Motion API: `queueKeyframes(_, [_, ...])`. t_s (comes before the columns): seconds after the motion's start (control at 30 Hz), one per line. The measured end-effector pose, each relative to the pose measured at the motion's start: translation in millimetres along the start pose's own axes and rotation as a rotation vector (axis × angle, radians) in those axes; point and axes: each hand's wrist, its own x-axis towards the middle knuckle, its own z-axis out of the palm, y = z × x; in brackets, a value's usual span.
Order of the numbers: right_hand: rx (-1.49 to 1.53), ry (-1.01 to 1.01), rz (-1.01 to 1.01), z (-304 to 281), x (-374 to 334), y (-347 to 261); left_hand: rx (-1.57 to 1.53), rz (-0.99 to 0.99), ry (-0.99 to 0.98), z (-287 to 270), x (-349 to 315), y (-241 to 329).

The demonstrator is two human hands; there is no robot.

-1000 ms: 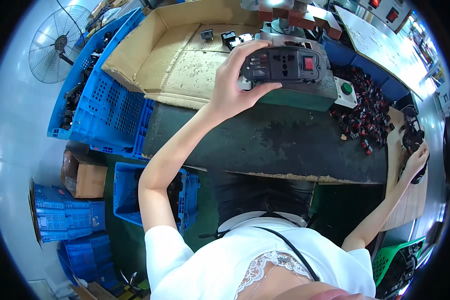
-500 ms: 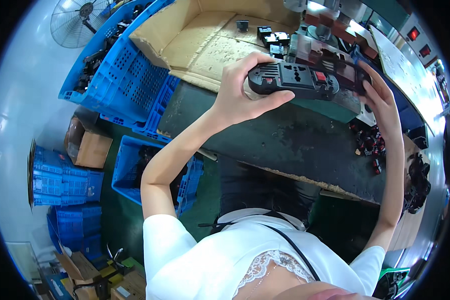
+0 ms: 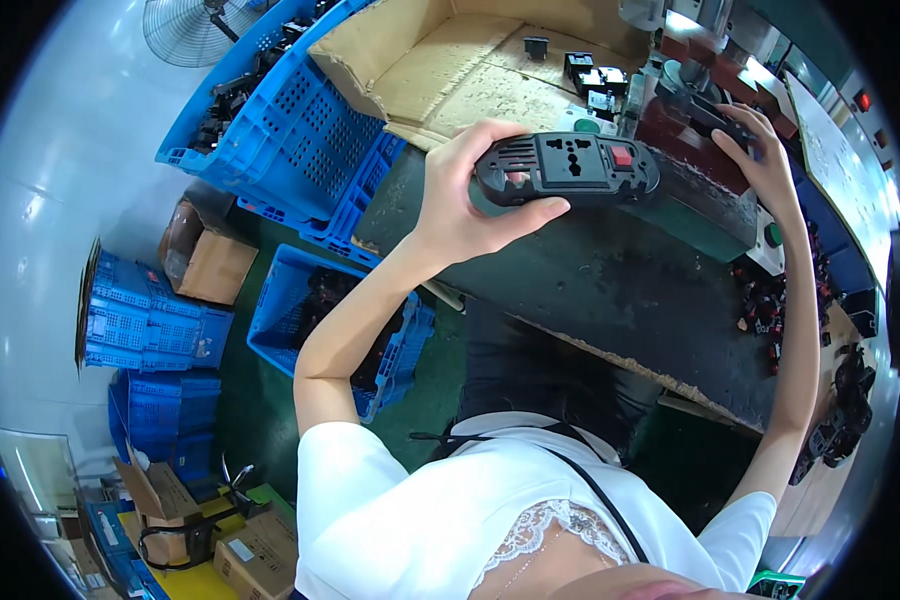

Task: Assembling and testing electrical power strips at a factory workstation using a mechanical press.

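My left hand [image 3: 458, 200] grips one end of a black, rounded plastic power-socket housing [image 3: 595, 178], fingers behind and thumb along its near side. Socket holes, slots and a red switch face up on it. Farther right, my right hand [image 3: 768, 168] pinches a dark, narrow plastic piece [image 3: 722, 122] between thumb and fingers. That piece is over the reddish-brown block [image 3: 670, 140] of a bench machine, under its metal head; whether it touches the block I cannot tell.
A cardboard tray [image 3: 460, 75] with several small black switches [image 3: 595, 75] stands at the back. Blue crates [image 3: 300, 135] of black parts are at left. Green buttons [image 3: 773, 235] flank the machine. Red-and-black parts [image 3: 765, 300] lie on the dark bench [image 3: 570, 270] at right.
My right hand has moved its dark piece away from the housing, toward the machine's block. My left hand still holds the housing, now seen slightly farther left. The whole view has shifted.
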Motion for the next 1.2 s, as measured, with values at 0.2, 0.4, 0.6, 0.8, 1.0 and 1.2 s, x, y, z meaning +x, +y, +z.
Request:
queueKeyframes(0.2, [-0.115,0.017,-0.094,4.8,11.5,-17.3,0.114,0.045,0.041,-17.8,-7.4,6.8])
queueKeyframes(0.4, [-0.251,-0.181,-0.188,14.2,22.6,-27.3,0.235,-0.037,0.010,-52.2,-27.7,18.7])
queueKeyframes(0.6, [-0.273,-0.126,-0.207,1.0,3.0,-38.1,0.206,-0.485,-0.331,-143.0,-96.0,33.5])
queueKeyframes(0.8, [-0.346,0.085,-0.204,-18.5,-48.1,-14.7,1.231,-0.922,-0.578,-178.4,-193.2,33.2])
queueKeyframes(1.0, [-0.239,0.237,-0.005,-68.3,-97.4,46.0,0.147,-0.939,-0.890,-164.0,-100.2,8.5])
queueKeyframes(1.2, [-0.133,0.365,0.183,-83.7,-121.9,113.3,0.216,-0.300,-0.715,-61.0,53.8,-48.4])
